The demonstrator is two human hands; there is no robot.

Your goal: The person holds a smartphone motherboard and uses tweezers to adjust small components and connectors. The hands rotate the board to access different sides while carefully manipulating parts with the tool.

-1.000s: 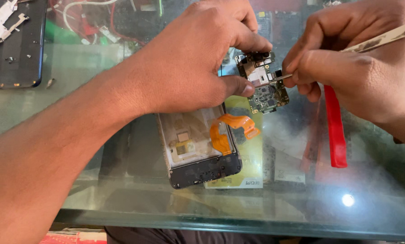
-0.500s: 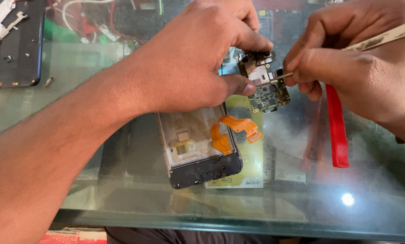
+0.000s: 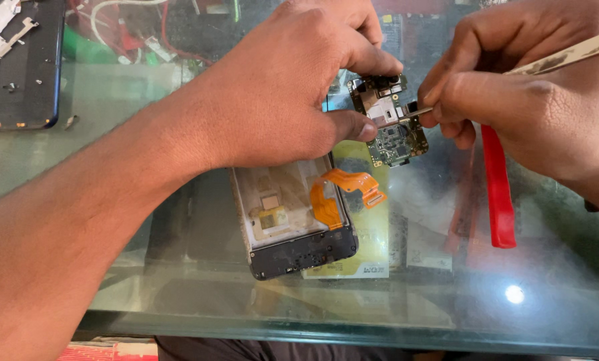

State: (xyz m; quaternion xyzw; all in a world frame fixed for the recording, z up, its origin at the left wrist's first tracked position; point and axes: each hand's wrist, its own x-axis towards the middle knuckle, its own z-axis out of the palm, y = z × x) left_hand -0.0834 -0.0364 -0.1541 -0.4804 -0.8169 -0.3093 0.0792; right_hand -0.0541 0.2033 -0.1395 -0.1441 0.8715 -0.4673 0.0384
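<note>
Circuit board (image 3: 389, 120) between left hand (image 3: 292, 87) fingers

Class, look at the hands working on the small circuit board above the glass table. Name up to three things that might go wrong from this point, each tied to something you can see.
1. The left hand pinches the circuit board only by its edge, above the glass table; it might slip and drop.
2. The right hand presses a thin tool tip against the board; a slip could scratch components.
3. The orange flex cable curls up loose from the open phone frame just under the hands; a wrist could snag or crease it.
</note>
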